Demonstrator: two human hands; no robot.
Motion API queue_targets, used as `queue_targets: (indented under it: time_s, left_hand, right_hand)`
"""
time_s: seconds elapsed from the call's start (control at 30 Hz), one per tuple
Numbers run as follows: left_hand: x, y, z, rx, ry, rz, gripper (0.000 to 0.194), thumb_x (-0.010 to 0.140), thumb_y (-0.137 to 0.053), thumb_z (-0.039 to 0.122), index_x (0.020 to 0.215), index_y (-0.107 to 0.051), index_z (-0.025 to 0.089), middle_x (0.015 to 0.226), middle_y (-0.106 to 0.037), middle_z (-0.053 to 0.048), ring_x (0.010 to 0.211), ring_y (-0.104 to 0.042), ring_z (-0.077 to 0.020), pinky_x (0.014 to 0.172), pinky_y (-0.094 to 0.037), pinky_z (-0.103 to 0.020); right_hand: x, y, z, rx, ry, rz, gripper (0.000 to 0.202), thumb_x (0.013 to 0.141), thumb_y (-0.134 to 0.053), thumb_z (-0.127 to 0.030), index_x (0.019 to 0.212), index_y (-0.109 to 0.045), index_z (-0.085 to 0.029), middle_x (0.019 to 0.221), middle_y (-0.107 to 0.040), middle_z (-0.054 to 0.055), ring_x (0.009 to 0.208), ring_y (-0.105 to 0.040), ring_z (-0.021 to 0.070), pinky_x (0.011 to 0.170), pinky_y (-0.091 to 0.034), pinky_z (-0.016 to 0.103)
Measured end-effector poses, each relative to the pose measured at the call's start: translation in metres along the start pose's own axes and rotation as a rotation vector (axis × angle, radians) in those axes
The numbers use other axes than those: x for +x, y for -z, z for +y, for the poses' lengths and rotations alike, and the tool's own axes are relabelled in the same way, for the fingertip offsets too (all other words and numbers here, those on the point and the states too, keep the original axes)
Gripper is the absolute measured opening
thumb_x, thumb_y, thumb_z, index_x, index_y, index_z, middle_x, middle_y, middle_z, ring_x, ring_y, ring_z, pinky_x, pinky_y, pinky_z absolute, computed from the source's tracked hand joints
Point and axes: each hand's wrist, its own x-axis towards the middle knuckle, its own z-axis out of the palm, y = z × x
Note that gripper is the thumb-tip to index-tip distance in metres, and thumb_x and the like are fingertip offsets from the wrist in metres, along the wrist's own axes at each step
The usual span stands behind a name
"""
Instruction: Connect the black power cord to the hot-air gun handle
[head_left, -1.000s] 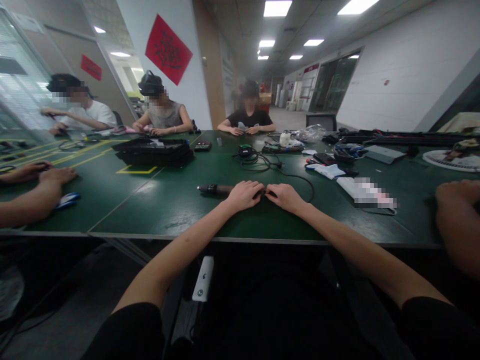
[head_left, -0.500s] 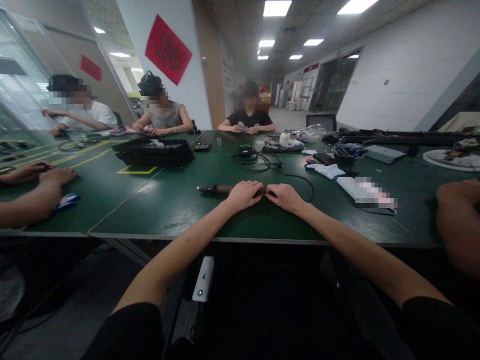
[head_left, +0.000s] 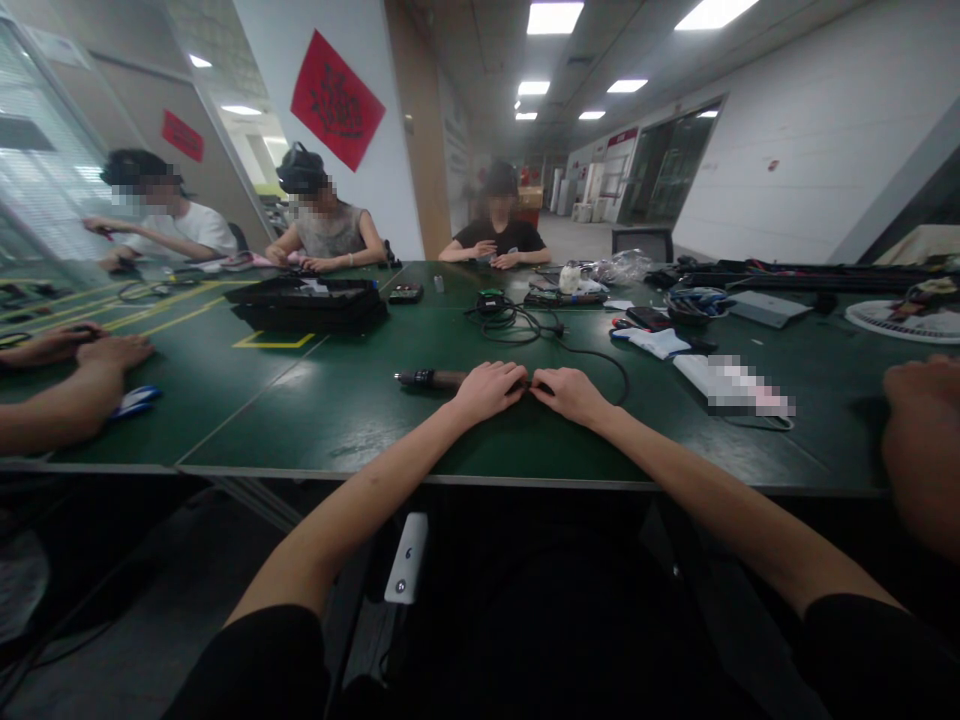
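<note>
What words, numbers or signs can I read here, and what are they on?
"6": on the white device.
Large red poster: dark characters, too blurred to read.
Small red poster: any writing too blurred.
Dark tool: pale marks, too small to read.
Distant red sign: too small.

Ahead and left of my grip I see a black tray [head_left: 304, 317] — ahead and right, a flat grey box [head_left: 770, 309].

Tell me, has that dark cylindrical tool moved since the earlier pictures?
No; the dark cylindrical tool shows no visible shift against the yellow tape corner on the green tabletop.
</note>
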Motion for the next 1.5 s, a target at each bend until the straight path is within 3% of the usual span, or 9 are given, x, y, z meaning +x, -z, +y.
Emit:
queue_targets:
  time_s: [1.07,1.5]
  left_hand:
    - [-0.0003,0.0008,0.0004,0.015,-0.015,0.003,0.021,0.102,-0.054,0.036,0.119,-0.060,0.026,0.115,-0.070,-0.005,0.106,-0.065,-0.0245,0.092,-0.045,-0.038]
    - [0.0006,-0.0001,0.0004,0.018,0.018,-0.002,0.024,0.103,-0.054,0.043,0.116,-0.061,0.025,0.111,-0.071,-0.006,0.105,-0.065,-0.0249,0.092,-0.045,-0.038]
  right_hand:
    - [0.0005,-0.0010,0.0013,0.013,0.005,0.002,0.004,0.099,-0.061,-0.026,0.101,-0.064,-0.024,0.096,-0.074,0.004,0.081,-0.066,0.0206,0.075,-0.040,0.029]
    - [-0.0001,-0.0006,0.0013,0.031,0.003,0.008,0.004,0.099,-0.062,-0.026,0.101,-0.065,-0.024,0.094,-0.074,0.004,0.080,-0.064,0.0202,0.075,-0.040,0.029]
